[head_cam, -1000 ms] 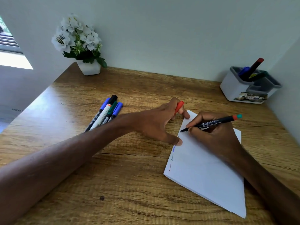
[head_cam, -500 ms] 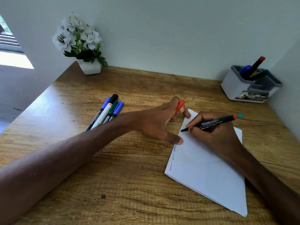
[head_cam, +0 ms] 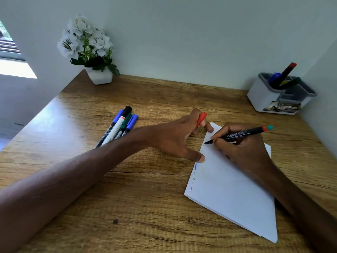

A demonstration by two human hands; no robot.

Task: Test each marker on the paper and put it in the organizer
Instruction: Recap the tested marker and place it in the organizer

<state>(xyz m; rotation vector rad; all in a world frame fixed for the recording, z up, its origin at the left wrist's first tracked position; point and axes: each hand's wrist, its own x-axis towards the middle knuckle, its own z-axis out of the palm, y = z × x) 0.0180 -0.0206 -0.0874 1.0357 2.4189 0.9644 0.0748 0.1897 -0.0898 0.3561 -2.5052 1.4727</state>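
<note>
Right hand (head_cam: pixel 244 150), centre right: fingers curled round a slim black marker with red-and-teal end (head_cam: pixel 238 134), its tip at the left edge of the white paper stack (head_cam: pixel 228 189). Left hand (head_cam: pixel 178 139), centre: red plastic cap (head_cam: pixel 201 119) pinched between fingers, thumb on the paper's edge. Coloured scribbles run down that edge. Bunch of capped markers (head_cam: pixel 118 126) on the wooden desk (head_cam: pixel 145 198), left of centre. White-and-grey plastic organizer (head_cam: pixel 264 96), upper right, holds several markers. White potted flowers (head_cam: pixel 87 44), upper left.

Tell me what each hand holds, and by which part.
Right hand: marker, gripped low on the barrel near the tip. Left hand: red cap, pinched between fingers.
</note>
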